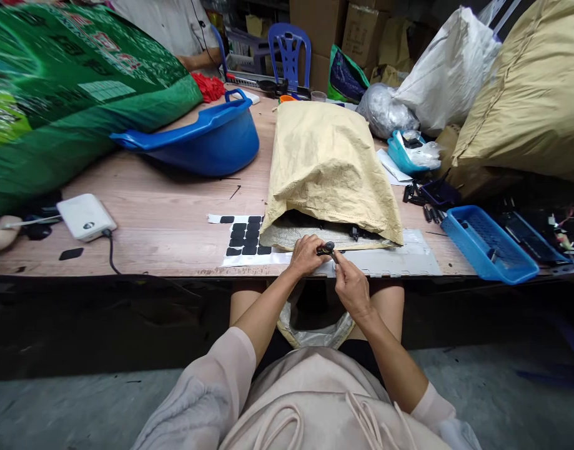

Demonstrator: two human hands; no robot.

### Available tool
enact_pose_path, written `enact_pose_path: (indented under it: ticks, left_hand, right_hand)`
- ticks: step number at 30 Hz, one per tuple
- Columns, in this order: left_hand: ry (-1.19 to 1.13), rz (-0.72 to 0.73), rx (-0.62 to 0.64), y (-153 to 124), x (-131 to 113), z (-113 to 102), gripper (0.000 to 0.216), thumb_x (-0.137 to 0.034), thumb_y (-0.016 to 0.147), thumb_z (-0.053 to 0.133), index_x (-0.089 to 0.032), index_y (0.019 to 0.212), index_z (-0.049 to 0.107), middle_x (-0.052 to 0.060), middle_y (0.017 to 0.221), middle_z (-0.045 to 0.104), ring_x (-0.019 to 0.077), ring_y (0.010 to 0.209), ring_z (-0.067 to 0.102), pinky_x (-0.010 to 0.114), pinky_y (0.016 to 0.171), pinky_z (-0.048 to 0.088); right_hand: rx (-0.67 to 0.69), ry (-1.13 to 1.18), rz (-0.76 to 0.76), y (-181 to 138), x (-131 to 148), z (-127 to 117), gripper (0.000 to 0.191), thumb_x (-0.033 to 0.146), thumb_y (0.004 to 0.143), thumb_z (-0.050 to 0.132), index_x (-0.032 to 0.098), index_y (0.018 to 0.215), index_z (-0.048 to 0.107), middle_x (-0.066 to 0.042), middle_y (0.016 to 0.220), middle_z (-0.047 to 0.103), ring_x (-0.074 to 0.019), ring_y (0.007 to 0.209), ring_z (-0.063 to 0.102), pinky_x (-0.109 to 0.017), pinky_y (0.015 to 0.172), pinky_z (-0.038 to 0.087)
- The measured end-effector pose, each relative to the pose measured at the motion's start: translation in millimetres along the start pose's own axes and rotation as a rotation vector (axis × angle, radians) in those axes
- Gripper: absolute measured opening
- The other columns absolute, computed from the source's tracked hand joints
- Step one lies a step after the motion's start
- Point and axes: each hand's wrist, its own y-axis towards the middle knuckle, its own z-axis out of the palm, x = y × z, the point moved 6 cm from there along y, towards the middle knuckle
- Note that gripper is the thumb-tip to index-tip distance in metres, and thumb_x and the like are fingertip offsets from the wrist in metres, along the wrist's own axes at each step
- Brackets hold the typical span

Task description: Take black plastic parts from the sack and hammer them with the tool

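Observation:
At the table's front edge, my left hand (306, 255) is closed on a small black part (328, 247) with a rounded end. My right hand (353, 289) pinches at the same part from the other side; its exact kind is too small to make out. Just beyond my fingers lies a tan woven sack (324, 150), its mouth facing me and black pieces showing inside. A sheet of black rounded stickers (244, 236) is left of my hands, partly under the sack. An open bag (317, 337) sits between my knees, below the table edge.
A blue basin (207, 144) and a large green sack (80, 94) stand on the left, near a white box with a cable (86, 217). To the right are a blue basket (488, 244), loose black parts (427, 203) and full sacks. Another person's arm (200, 60) shows across the table.

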Motion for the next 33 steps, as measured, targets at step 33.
enact_pose_path:
  ticks: [33]
  left_hand:
    - [0.069, 0.015, 0.037, 1.3, 7.4, 0.5, 0.039, -0.033, 0.110, 0.038, -0.024, 0.083, 0.065, 0.004, 0.099, 0.066, 0.0227, 0.102, 0.055, 0.039, 0.093, 0.040]
  right_hand:
    - [-0.256, -0.551, -0.112, 16.9, -87.8, -40.1, 0.042, 0.014, 0.095, 0.057, 0.028, 0.129, 0.075, -0.006, 0.098, 0.067, -0.0220, 0.089, 0.049, -0.034, 0.076, 0.030]
